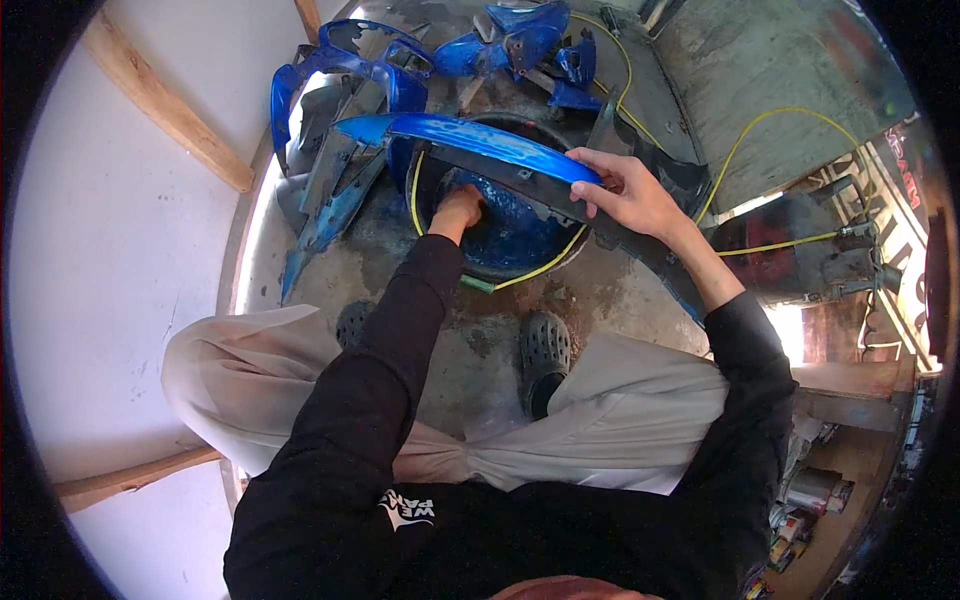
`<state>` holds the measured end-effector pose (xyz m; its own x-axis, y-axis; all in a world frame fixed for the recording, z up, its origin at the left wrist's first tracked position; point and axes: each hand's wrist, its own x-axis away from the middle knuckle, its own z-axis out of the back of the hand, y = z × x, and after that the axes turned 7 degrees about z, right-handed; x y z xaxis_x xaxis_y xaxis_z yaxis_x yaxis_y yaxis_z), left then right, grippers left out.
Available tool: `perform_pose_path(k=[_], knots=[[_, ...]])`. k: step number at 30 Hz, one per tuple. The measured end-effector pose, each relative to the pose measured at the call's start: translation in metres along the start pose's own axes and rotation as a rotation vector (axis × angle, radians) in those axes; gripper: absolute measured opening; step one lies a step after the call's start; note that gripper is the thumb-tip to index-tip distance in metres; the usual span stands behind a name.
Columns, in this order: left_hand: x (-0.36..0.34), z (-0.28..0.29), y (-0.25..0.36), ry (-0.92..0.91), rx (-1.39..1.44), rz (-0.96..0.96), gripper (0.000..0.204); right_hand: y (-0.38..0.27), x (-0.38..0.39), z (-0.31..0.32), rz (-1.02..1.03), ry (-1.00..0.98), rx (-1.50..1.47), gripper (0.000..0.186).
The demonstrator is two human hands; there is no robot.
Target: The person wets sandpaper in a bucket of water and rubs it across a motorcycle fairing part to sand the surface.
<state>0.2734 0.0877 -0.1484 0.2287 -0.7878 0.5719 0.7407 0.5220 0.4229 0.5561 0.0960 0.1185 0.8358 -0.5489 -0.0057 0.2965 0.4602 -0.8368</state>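
A long, curved blue motorcycle body panel [470,135] with a dark inner edge lies across the top of a round dark tub [530,272]. My right hand [625,190] grips its right end, thumb below and fingers along the blue face. The blue coat looks patchy and dull in places. My left hand [460,211] reaches down into the tub below the panel, its fingers curled; what they hold, if anything, is hidden. The tub's inside is dark blue with pale, foamy-looking specks.
More blue body panels [505,45] lie on the concrete floor beyond the tub, with a blue frame-like cover [385,75] at far left. A yellow hose [790,112] loops around the tub to a dark red tank [765,248] at right. A white wall [130,230] stands left.
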Motion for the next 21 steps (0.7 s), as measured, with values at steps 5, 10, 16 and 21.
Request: perform_pose_path(k=[5,10,16,21], knots=[[-0.048,-0.009,-0.039,0.017,-0.277,-0.028,0.04,-0.008,-0.012,-0.007,0.033,-0.005,0.008,0.045],[-0.069,-0.034,-0.004,0.002,-0.037,-0.034,0.033,0.012,0.009,0.0,-0.025,0.004,0.006,0.046],[-0.052,-0.025,-0.043,0.074,-0.207,0.056,0.045,-0.017,-0.01,-0.015,0.07,-0.035,-0.012,0.047],[0.002,0.002,0.003,-0.355,0.219,-0.077,0.043,0.003,0.004,-0.006,0.033,-0.01,-0.021,0.048]])
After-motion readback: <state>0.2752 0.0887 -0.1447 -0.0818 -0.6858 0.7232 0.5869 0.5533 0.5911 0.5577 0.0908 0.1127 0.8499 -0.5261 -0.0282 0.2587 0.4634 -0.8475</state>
